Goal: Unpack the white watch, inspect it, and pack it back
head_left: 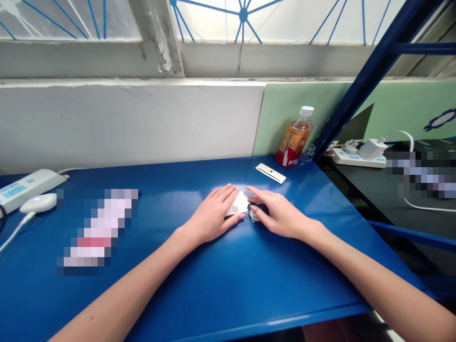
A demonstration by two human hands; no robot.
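Observation:
In the head view my left hand (215,213) lies flat on the blue desk, fingers together and thumb out to the side. It rests over part of a small white card or packet (239,204) with a printed square code. From the right, my right hand (280,211) reaches to the packet's edge, its index finger stretched and its thumb bent in. A small pale item with dark parts (253,216) shows under the right thumb and fingers. Its kind is hard to make out, and the fingers cover most of it.
Behind the hands lies a flat white strip with a dark slot (270,173). A drink bottle (295,137) stands at the back right by a blue metal post (359,80). At left are a power strip (32,187), a white charger (38,203) and a blurred-out object (101,228).

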